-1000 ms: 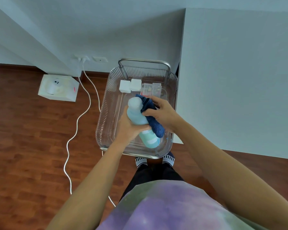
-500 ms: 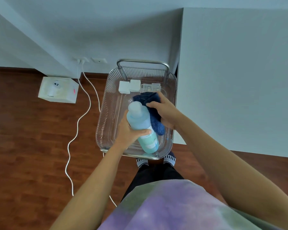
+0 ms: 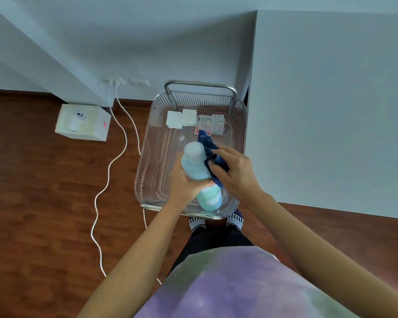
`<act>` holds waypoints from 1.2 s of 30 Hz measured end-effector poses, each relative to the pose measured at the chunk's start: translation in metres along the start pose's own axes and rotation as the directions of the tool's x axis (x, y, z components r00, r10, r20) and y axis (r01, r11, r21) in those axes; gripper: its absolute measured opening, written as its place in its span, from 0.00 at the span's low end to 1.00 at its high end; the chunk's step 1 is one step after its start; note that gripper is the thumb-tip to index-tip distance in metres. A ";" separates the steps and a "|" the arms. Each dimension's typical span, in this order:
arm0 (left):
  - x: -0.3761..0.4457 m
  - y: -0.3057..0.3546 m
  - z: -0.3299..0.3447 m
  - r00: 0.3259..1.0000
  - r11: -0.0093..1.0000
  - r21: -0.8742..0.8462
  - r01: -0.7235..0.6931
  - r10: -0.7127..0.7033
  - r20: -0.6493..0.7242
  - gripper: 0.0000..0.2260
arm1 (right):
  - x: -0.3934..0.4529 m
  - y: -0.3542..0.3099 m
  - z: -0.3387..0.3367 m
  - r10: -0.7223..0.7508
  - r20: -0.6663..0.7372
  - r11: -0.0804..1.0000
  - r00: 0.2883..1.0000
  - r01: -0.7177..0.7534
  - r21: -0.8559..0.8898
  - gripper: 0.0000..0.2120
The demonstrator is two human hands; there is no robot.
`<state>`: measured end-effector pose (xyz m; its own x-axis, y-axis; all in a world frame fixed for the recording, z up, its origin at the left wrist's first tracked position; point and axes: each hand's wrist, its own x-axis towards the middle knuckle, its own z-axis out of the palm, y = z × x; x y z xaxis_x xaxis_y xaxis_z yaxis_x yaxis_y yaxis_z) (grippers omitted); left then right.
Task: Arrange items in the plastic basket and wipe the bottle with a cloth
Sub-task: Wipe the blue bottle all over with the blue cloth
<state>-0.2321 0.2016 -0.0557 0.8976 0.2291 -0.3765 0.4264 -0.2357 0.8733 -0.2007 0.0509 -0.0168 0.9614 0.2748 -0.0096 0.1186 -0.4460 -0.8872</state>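
Bottle held over the plastic basket, cloth pressed to its upper right side.

The left hand (image 3: 186,184) comes in from the near left with the forearm angled upward; its fingers wrap round the middle of the pale blue bottle (image 3: 197,165) and grip it, cap pointing far and slightly left, base toward the near rim. The right hand (image 3: 233,172) reaches in from the near right, wrist bent inward; its curled fingers clamp the dark blue cloth (image 3: 208,148) against the bottle's shoulder, with a loose end of cloth trailing toward the far side. Both hands and the bottle are above the clear plastic basket (image 3: 147,161). Along the basket's far wall lie two white squares (image 3: 182,118) on the left and a small printed pack (image 3: 210,123) to their right, touching or nearly so.
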 end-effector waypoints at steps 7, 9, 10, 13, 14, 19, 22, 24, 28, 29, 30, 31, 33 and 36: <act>-0.001 -0.003 -0.004 1.000 1.000 0.009 -0.014 0.014 0.005 0.35 | -0.005 0.002 -0.015 0.082 0.060 0.989 0.995 -0.089 0.117 0.14; 0.000 -0.005 -0.003 0.998 0.999 -0.037 -0.001 0.003 0.068 0.36 | -0.005 0.002 -0.018 0.293 0.148 0.873 0.944 -0.328 0.361 0.16; 0.001 -0.006 -0.002 0.993 0.998 -0.055 0.005 0.001 0.115 0.36 | -0.004 0.002 -0.018 0.341 0.188 0.813 0.921 -0.389 0.434 0.16; 0.002 -0.006 -0.003 0.971 0.997 -0.071 -0.002 0.019 0.240 0.36 | -0.003 0.001 -0.015 0.343 0.214 0.862 0.915 -0.397 0.316 0.17; 0.003 -0.005 -0.004 0.967 0.997 -0.076 -0.003 0.022 0.253 0.36 | -0.003 0.000 -0.013 0.327 0.209 0.899 0.922 -0.372 0.233 0.18; 0.003 0.000 -0.006 0.979 0.997 -0.052 -0.062 0.071 0.189 0.38 | 0.001 0.000 -0.004 0.156 0.161 0.986 0.975 -0.144 -0.085 0.21; -0.003 0.003 0.002 0.990 0.997 -0.008 -0.080 0.081 0.113 0.39 | 0.000 -0.002 -0.004 0.087 0.080 0.980 0.993 -0.070 -0.188 0.20; -0.007 0.001 0.009 0.996 0.996 0.021 -0.082 0.082 0.021 0.37 | -0.003 -0.005 -0.004 0.049 0.064 0.972 0.997 -0.033 -0.235 0.20; -0.011 0.001 0.019 0.990 0.996 0.028 -0.082 0.085 -0.110 0.32 | -0.013 -0.009 0.001 -0.033 0.056 0.954 0.998 0.049 -0.295 0.21; -0.011 0.000 0.019 0.993 0.996 0.017 -0.083 0.084 -0.081 0.33 | -0.013 -0.008 -0.001 -0.039 0.049 0.955 0.998 0.051 -0.292 0.21; -0.010 -0.002 0.016 0.996 0.996 0.000 -0.090 0.090 -0.016 0.35 | -0.012 -0.007 -0.005 -0.044 0.050 0.959 0.998 0.057 -0.279 0.21; -0.009 -0.004 0.012 0.992 0.995 -0.024 -0.102 0.103 0.069 0.37 | -0.010 -0.004 -0.009 -0.049 0.064 0.964 0.997 0.064 -0.259 0.22; -0.004 -0.007 0.001 0.974 0.993 -0.048 -0.109 0.116 0.194 0.39 | -0.006 0.001 -0.018 -0.046 0.120 0.972 0.992 0.072 -0.224 0.26; 0.002 -0.004 -0.002 0.971 0.993 -0.040 -0.108 0.114 0.210 0.38 | -0.001 0.004 -0.023 -0.045 0.135 0.976 0.990 0.072 -0.205 0.28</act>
<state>-0.2321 0.2048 -0.0596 0.9436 -0.0026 -0.3310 0.3223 -0.2207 0.9206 -0.1957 0.0285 -0.0099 0.9130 0.4068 -0.0319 0.2359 -0.5900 -0.7722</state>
